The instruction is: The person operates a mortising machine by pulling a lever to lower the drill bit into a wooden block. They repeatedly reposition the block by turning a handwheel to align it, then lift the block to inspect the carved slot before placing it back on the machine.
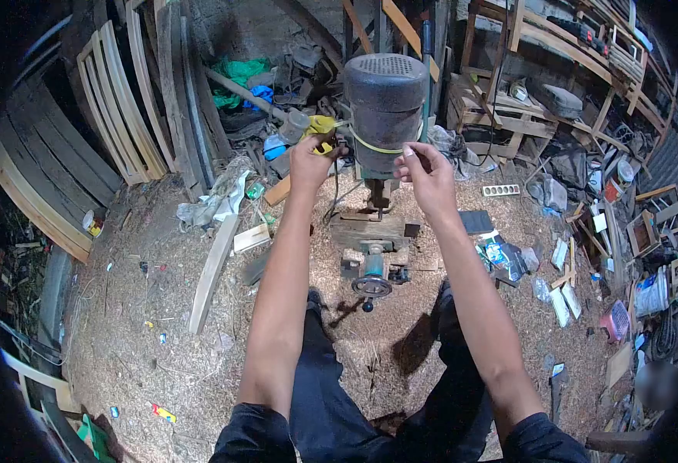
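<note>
My left hand [313, 160] is closed around a yellow tape measure [321, 126], left of the upright machine's dark motor housing [388, 108]. A thin yellow-green tape [377, 147] curves across the front of that housing. At its right end, the thumb and fingertips of my right hand [429, 176] are pinched together, seemingly on the tape; the exact contact is too small to make out. Below the motor is a vertical spindle [379, 197] over a wooden block [370, 230]. A handwheel [371, 287] sits at the machine's front, between my feet.
Curved wooden slats [119, 108] lean at the left. A curved wooden piece [214, 274] lies on the shaving-covered floor [161, 297]. At the right are a wooden rack [501, 116], plastic packets [501, 255] and a pink basket [615, 320]. A hanging cable [498, 85] runs down behind the machine.
</note>
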Tool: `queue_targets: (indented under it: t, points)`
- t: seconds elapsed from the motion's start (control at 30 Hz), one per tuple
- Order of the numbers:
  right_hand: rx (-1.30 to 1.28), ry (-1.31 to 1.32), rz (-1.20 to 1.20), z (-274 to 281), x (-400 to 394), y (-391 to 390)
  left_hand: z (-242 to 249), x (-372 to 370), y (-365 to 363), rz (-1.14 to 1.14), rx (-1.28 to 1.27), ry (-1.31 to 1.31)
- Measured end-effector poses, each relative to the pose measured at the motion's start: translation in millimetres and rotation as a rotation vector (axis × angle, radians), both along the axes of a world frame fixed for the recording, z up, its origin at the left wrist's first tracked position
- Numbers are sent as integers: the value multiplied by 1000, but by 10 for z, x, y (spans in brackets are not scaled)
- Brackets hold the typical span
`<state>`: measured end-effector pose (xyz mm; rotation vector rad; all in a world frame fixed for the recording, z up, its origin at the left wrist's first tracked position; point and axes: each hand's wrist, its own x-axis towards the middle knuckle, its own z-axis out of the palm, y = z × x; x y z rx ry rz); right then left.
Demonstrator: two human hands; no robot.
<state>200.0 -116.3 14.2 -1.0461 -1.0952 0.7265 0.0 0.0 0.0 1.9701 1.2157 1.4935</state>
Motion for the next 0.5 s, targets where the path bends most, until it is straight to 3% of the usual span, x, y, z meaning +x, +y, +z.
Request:
queue_targets:
  t: [0.07, 0.27, 0.33, 0.43, 0.5]
  points:
    - [2, -7, -1, 5, 22, -17, -56, -16, 96, -15, -85, -3]
    - [33, 39, -6, 116, 44, -99, 77, 41, 29, 97, 284, -34]
    - [73, 5, -41, 202, 65, -161, 420, 147, -346, 86, 275, -128]
    - [122, -2, -67, 422, 152, -162, 915, 432, -536, 109, 598, -165]
    - [157, -38, -116, 610, 225, -50, 1194, 644, -544, 89, 650, -147]
